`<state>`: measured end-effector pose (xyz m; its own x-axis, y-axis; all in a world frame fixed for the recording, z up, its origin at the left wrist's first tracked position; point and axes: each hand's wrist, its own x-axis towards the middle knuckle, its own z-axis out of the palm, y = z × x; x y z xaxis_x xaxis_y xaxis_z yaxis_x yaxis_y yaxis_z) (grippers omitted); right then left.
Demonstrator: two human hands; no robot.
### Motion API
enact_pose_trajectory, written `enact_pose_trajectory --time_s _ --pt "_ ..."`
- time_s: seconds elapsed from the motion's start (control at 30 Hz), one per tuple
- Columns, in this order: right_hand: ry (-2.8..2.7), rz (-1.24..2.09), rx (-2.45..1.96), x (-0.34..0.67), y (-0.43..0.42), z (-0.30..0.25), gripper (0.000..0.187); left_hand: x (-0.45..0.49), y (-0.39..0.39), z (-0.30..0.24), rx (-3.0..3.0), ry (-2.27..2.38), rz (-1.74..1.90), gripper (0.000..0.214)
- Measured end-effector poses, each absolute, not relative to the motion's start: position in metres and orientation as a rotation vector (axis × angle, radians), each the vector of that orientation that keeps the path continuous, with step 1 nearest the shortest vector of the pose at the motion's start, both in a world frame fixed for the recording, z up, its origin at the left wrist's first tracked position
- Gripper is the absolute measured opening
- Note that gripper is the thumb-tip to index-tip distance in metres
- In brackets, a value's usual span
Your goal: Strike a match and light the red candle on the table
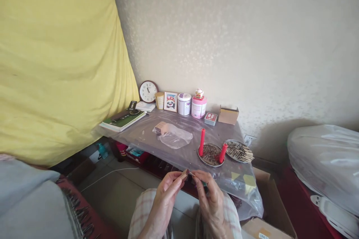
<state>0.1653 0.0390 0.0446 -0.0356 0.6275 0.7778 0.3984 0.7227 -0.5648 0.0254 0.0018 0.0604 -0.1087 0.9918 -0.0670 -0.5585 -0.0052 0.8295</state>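
My left hand (165,190) pinches a small brown box (184,174), like a matchbox, in front of my lap. My right hand (206,190) meets it from the right, fingers closed on a thin stick or on the box's far end; I cannot make out which. Both hands hover just before the near edge of a low table (157,140) covered in clear plastic. On the table, close ahead, two red candles (202,142) stand in a round metal dish (210,155). A second dish (238,150) to the right holds several thin wooden sticks.
At the table's back stand a clock (148,91), a framed panda picture (170,101), two tins (184,104), a card pack and a cardboard box (228,114). Books (122,120) lie at the left. A yellow sheet (56,63) hangs left; a plastic-covered bundle (325,164) sits right.
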Motion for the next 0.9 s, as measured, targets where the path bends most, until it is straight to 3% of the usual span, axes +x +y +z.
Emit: enact_pose_trajectory --time_s 0.23,0.5,0.9 --pt "-1.665 0.134 -0.777 0.172 0.028 0.063 0.018 0.024 0.002 0.057 0.652 0.872 1.505 0.015" --pt "-1.6 0.132 -1.008 0.174 0.077 0.012 0.023 0.023 -0.003 0.062 0.653 0.86 1.508 0.018" --pt "-1.332 0.44 -1.135 0.186 0.069 0.029 0.02 0.014 -0.005 0.049 0.58 0.928 1.487 0.025"
